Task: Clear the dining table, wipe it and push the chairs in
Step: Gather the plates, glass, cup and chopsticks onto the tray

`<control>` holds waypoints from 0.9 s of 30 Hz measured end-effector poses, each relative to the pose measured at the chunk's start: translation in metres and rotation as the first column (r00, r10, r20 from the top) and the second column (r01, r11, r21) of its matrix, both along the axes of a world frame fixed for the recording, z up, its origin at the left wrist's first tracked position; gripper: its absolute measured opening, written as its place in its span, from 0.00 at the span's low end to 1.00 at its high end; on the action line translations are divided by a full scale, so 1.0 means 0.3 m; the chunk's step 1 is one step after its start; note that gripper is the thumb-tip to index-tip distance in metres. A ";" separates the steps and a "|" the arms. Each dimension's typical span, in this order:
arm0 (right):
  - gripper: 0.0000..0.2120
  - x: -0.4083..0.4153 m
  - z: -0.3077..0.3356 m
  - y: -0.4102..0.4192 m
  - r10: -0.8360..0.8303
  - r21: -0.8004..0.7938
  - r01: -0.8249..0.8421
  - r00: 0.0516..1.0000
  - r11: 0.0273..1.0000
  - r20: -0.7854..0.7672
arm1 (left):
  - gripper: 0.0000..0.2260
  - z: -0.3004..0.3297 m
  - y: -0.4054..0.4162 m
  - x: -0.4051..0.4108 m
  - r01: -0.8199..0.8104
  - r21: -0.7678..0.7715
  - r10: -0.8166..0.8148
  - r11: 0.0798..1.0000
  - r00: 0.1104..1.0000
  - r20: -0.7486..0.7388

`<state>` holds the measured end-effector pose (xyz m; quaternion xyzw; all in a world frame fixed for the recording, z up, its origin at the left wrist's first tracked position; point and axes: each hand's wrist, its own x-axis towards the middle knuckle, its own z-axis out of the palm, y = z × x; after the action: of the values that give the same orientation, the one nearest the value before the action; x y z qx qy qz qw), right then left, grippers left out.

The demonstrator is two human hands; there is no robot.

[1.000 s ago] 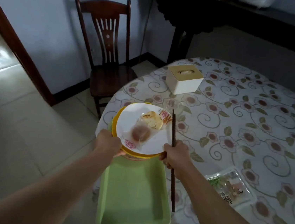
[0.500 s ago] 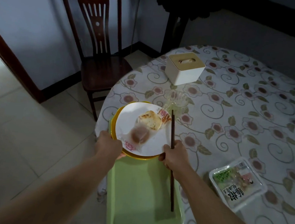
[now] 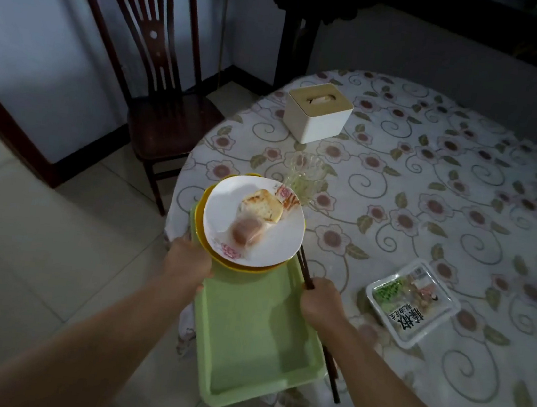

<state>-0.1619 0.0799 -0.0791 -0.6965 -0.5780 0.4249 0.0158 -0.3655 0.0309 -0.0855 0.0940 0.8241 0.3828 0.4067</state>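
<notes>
A white plate [image 3: 275,247] with leftover bread and a wrapped bun lies on a yellow plate [image 3: 236,265], stacked at the far end of a green tray [image 3: 245,334]. My left hand [image 3: 186,264] grips the near left edge of the plate stack. My right hand [image 3: 321,301] holds dark chopsticks [image 3: 328,370] at the tray's right rim. The tray juts over the near left edge of the round table [image 3: 428,195], which has a floral cloth.
On the table stand a white tissue box [image 3: 319,113], a clear glass dish [image 3: 307,177] beyond the plates, and a sealed food pack [image 3: 411,305] to the right. A dark wooden chair [image 3: 159,90] stands pulled out at the left on the tiled floor.
My right hand has slipped back from the plate rim to the tray's right edge, chopsticks still in it. The view has shifted, showing more of the table.
</notes>
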 end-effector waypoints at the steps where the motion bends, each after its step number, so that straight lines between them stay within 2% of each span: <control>1: 0.11 -0.014 -0.007 0.000 0.023 -0.006 -0.023 1.000 1.000 0.005 | 0.13 -0.011 -0.003 -0.004 0.009 -0.004 -0.009 1.000 1.000 0.013; 4: 0.13 -0.064 -0.016 0.013 0.095 -0.008 -0.095 0.994 0.995 0.044 | 0.17 -0.015 -0.020 -0.010 0.033 -0.014 -0.033 0.999 0.998 0.045; 7: 0.15 -0.099 -0.021 0.040 0.165 0.065 -0.175 0.977 0.982 0.132 | 0.13 0.017 -0.039 -0.007 0.053 -0.011 -0.052 0.999 0.996 0.065; 11: 0.16 -0.111 -0.041 0.040 0.204 0.134 -0.234 0.957 0.963 0.206 | 0.13 -0.003 -0.037 -0.047 0.102 -0.040 -0.102 0.994 0.995 0.011; 16: 0.22 -0.090 -0.012 0.013 0.169 0.191 -0.219 0.954 0.957 0.249 | 0.19 -0.026 -0.026 -0.080 0.118 -0.063 -0.117 0.991 0.993 0.021; 18: 0.24 -0.081 0.030 0.043 0.109 0.222 -0.158 0.970 0.962 0.219 | 0.15 0.004 -0.023 -0.078 0.098 -0.057 -0.097 0.994 0.995 0.018; 21: 0.25 -0.074 0.095 0.130 0.047 0.300 -0.092 0.987 0.949 0.154 | 0.16 0.059 0.006 -0.083 0.116 -0.067 -0.120 0.991 0.991 -0.060; 24: 0.25 -0.089 0.166 0.226 0.023 0.340 -0.054 0.995 0.939 0.094 | 0.14 0.110 0.046 -0.087 0.034 -0.022 -0.037 0.999 0.992 -0.120; 27: 0.28 -0.121 0.206 0.331 0.057 0.368 -0.066 0.998 0.928 0.035 | 0.19 0.141 0.089 -0.078 -0.019 0.018 0.022 1.000 0.986 -0.167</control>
<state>-0.1982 0.1791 -0.0173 -0.6678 -0.6691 0.3007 0.1259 -0.3889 0.0576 -0.0432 0.1204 0.8531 0.3844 0.3316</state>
